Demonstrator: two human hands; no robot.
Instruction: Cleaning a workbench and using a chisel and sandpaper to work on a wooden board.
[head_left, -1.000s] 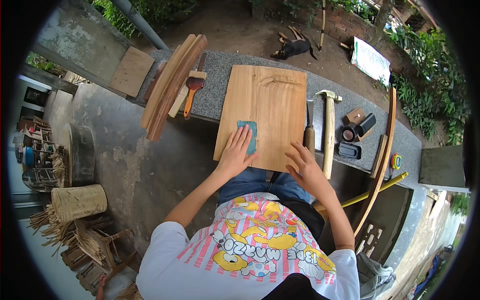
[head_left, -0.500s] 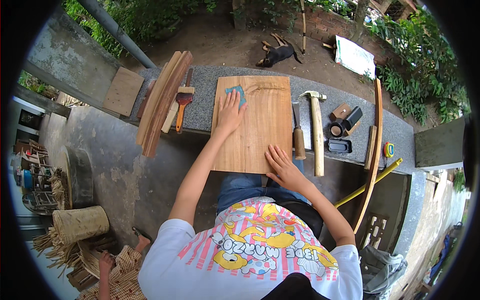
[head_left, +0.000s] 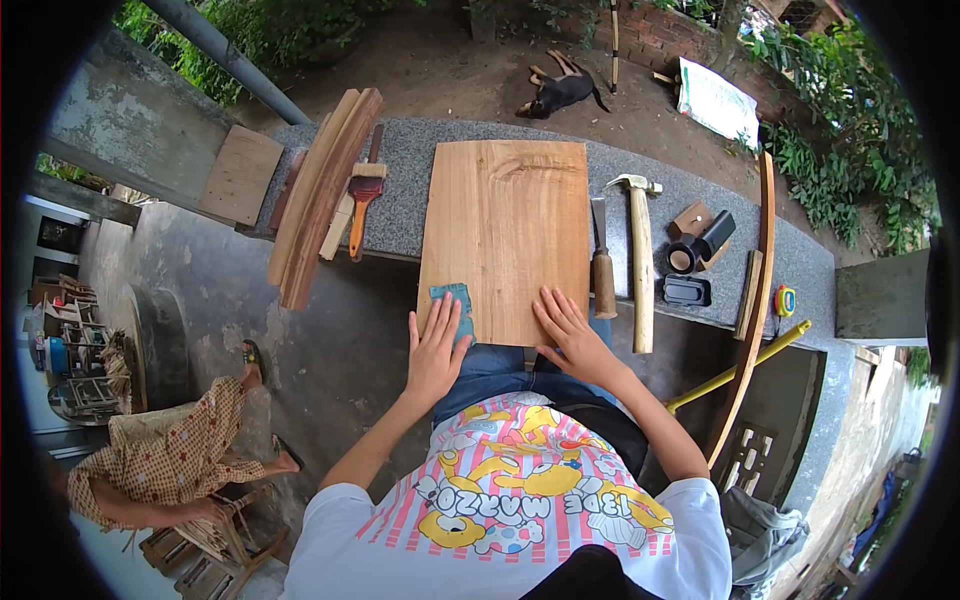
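A wide, flat wooden board (head_left: pixel 510 225) with visible grain and a knot near its far edge lies on the stone ledge, its near end over my lap. My left hand (head_left: pixel 437 345) rests flat, fingers stretched out, on a blue-green piece of sandpaper (head_left: pixel 463 300) at the board's near left corner. The palm hangs past the board's left edge. Fingers spread, my right hand (head_left: pixel 572 335) presses on the near right corner with nothing in it. Just right of the board are a chisel (head_left: pixel 603 270) with a wooden handle and a claw hammer (head_left: pixel 641 265).
Wooden strips (head_left: pixel 325 200) and a paintbrush (head_left: pixel 364 205) lie left on the granite ledge (head_left: pixel 405 190). To the right are a small black case (head_left: pixel 687 291), a long curved strip (head_left: pixel 757 300) and a tape measure (head_left: pixel 785 300). A person (head_left: pixel 180 460) sits at lower left; a dog (head_left: pixel 562 92) lies beyond.
My left hand has slid the sandpaper from the board's far left part toward me to its near left corner. My right hand stays in place. The seated person has come further into view.
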